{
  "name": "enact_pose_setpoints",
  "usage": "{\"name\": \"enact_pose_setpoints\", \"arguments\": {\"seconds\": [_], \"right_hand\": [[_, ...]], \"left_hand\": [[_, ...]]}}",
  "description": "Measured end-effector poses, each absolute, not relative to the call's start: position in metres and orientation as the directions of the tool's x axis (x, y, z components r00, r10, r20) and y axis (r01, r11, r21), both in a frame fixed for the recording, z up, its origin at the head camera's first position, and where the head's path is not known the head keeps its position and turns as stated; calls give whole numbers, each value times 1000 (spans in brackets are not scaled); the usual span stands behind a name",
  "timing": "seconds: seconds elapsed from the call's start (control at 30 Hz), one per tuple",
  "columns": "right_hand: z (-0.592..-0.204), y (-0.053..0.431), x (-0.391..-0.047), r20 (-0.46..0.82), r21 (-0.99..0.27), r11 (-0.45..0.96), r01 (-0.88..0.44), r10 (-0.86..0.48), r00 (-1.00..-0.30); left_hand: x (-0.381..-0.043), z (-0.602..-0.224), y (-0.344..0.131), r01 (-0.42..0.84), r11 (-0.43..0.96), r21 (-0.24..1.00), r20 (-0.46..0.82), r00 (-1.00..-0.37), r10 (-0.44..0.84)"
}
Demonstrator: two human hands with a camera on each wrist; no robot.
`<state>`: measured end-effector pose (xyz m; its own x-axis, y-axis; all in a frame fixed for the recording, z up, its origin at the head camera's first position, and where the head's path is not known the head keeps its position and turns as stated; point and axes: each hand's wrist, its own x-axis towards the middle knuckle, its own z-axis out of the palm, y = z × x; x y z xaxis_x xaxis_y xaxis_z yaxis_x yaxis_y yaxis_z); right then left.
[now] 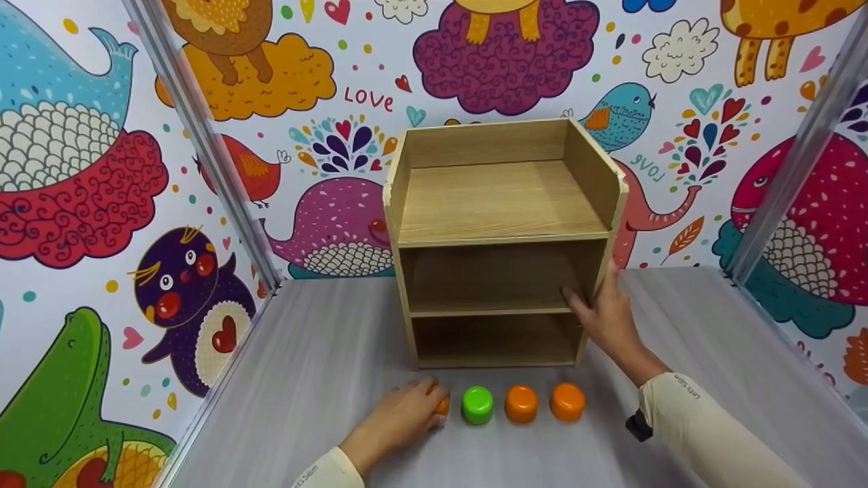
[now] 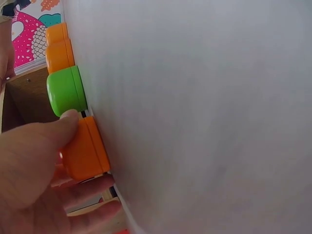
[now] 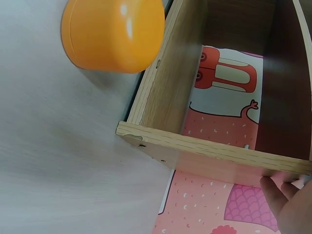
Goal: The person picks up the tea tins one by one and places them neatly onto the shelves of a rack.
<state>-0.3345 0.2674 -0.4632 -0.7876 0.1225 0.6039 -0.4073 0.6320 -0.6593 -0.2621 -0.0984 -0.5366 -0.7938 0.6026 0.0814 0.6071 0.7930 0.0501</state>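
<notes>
My left hand pinches a short, rounded orange plastic tub between thumb and fingers, at the left end of a row. Most of that tub is hidden by the hand in the head view. To its right in the row stand a green tub, a second orange tub and a third orange tub. With the thumb inside the middle compartment and the fingers outside, my right hand grips the right side panel of a small wooden shelf.
The shelf stands upright behind the row, with an open top tray and two compartments below. Grey tabletop lies around it. Cartoon-printed wall panels rise at the back and sides, joined by metal corner posts.
</notes>
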Motion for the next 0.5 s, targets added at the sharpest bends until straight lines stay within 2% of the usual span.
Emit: {"name": "enact_pose_setpoints", "arguments": {"seconds": [0.5], "right_hand": [[-464, 267, -335, 601, -665, 630, -402, 132, -788]], "left_hand": [[-263, -534, -98, 630, 776, 13, 112, -772, 625]]}}
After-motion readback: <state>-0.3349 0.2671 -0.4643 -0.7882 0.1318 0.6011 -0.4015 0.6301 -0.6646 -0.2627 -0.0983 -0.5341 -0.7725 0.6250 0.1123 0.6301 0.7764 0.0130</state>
